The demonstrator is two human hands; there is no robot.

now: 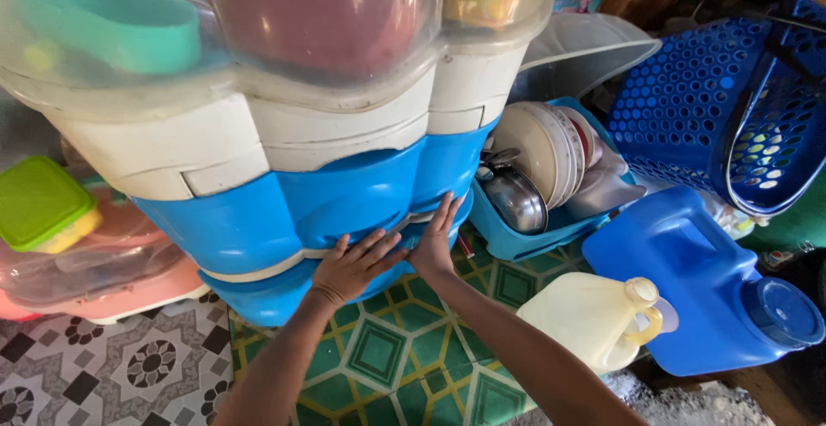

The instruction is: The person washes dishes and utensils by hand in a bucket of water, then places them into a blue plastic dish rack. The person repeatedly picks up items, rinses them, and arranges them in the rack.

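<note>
Pressing flat against the lower blue band of a large blue-and-white plastic dish cabinet (284, 194), two bare hands are seen at the centre of the view. The left hand (353, 264) is spread open, palm down and fingers fanned, on the cabinet's bulging blue front just above its pale seam; the right hand (434, 238) is likewise open, fingers straight and pointing up along the same panel, touching it and nothing else. Neither hand is closed around a handle or an edge.

Beneath the arms a green-and-yellow patterned floor mat (387, 366) is laid, with grey flower-patterned floor tiles (103, 366) to its left. Judged from this pose, the blue panel appears to be merely pushed or steadied: it sits flush, no gap is shown, and no dish has been drawn out, so the work seems to be at an early or a closing stage; which of the two cannot be told.

Just right of the hands a blue plastic dish tub (525, 241) is packed with upright white plates (542, 146) and a steel bowl (516, 198). Nearer the right edge lie a cream plastic jug (585, 314) and a blue plastic water container (688, 271) on its side. Behind them stands a blue perforated laundry basket (688, 99). At far left, a green-lidded food box (39, 202) rests on clear and pink lidded trays. On top, coloured bowls are dimly seen under the cabinet's clear domed cover (327, 21).
</note>
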